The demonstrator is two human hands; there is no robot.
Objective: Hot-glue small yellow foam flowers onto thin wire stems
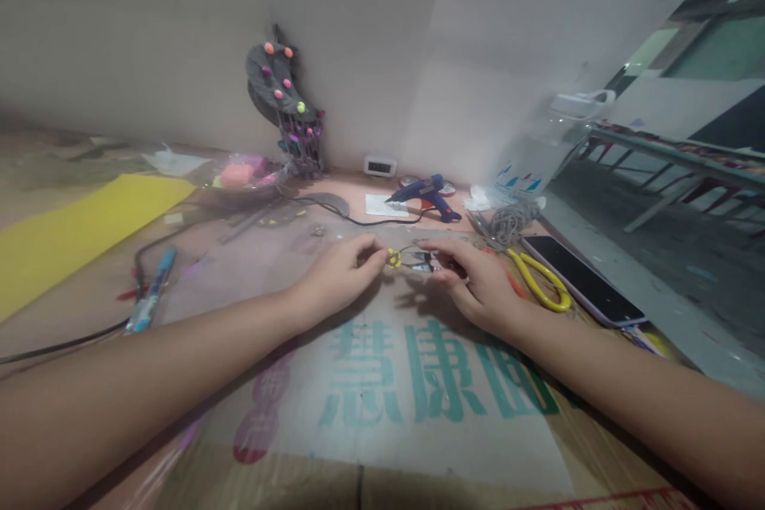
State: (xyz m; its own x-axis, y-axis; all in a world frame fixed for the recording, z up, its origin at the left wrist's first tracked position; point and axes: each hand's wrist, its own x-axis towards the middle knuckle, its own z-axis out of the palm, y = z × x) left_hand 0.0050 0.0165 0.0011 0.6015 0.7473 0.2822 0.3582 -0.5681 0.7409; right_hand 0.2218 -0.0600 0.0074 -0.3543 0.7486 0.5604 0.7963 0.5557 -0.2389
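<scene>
The left hand (338, 275) is nearly closed: its thumb and forefinger pinch a small yellow piece (393, 258) at the fingertips. Probably it is held by the edge so that its other side can face the right hand (481, 275). The right hand is partly curled, the thumb and forefinger somewhat apart, and it has hold of a small metal tool (423, 264); because of the blur, I cannot tell if this is pliers or scissors. The tool points toward the left hand, near the yellow piece, but I cannot tell whether they touch. Under both hands lies a printed sheet (418, 450), perhaps for protecting the worktop (355, 183). Beyond the hands, a glue gun (421, 191) has its nozzle above white paper (382, 211), maybe so that drops fall there. At the outer side of the right hand lies a phone (582, 279), apparently put aside but within reach.
</scene>
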